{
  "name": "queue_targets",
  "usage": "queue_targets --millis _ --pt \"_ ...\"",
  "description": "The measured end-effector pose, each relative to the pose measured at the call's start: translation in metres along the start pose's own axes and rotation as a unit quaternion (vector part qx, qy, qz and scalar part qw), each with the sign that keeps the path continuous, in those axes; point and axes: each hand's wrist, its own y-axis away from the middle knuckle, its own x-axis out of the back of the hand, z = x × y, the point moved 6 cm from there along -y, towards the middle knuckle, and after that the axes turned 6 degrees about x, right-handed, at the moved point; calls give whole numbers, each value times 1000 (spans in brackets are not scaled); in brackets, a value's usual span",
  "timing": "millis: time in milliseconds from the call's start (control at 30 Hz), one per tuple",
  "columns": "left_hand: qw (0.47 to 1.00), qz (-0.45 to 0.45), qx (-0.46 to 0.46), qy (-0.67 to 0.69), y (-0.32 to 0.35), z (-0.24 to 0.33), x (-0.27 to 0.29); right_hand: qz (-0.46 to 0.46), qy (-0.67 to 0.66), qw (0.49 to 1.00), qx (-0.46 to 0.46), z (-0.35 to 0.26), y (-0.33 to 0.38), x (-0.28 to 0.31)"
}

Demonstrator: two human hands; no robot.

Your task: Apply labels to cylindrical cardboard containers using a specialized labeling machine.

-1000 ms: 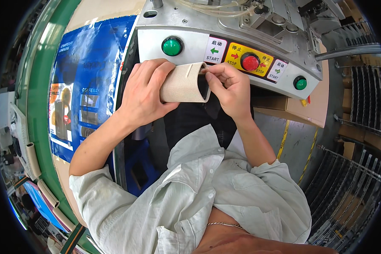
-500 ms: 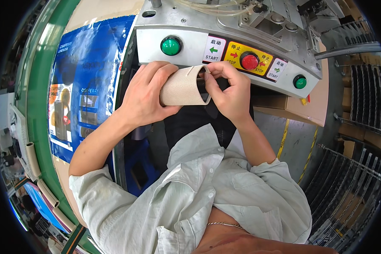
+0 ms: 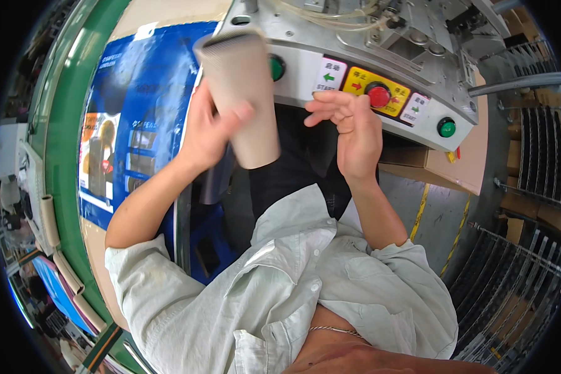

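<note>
Beige paper tube (image 3: 242, 93) clamped in left hand (image 3: 207, 128), hiding green button (image 3: 275, 67); right hand (image 3: 352, 128) fingers loosely apart.

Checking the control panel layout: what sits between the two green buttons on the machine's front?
In the head view, between the green button and the other green button sits a red button on yellow, flanked by white labels.

A tall beige paper cup stack (image 3: 242, 93) stood nearly upright, slightly tilted, gripped around its middle by the left hand (image 3: 209, 131), motion-blurred.
</note>
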Motion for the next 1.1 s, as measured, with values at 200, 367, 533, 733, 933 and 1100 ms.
queue_targets --millis 200,367,533,733,933,1100 --pt "710 -64 164 682 -30 -20 15 -95 -94 969 -208 45 26 -18" --pt "702 -59 158 691 -32 -26 21 -189 -47 944 -267 63 50 -45" --pt "732 -55 115 670 -30 -14 32 -203 -44 939 -275 73 69 -42" --pt "828 109 33 550 -41 10 89 -197 -43 938 -281 79 62 -22" --pt "808 101 62 577 -34 20 70 -195 -51 947 -251 61 49 -38" --pt "782 1 89 617 -28 20 36 -182 -85 958 -207 46 21 -64"
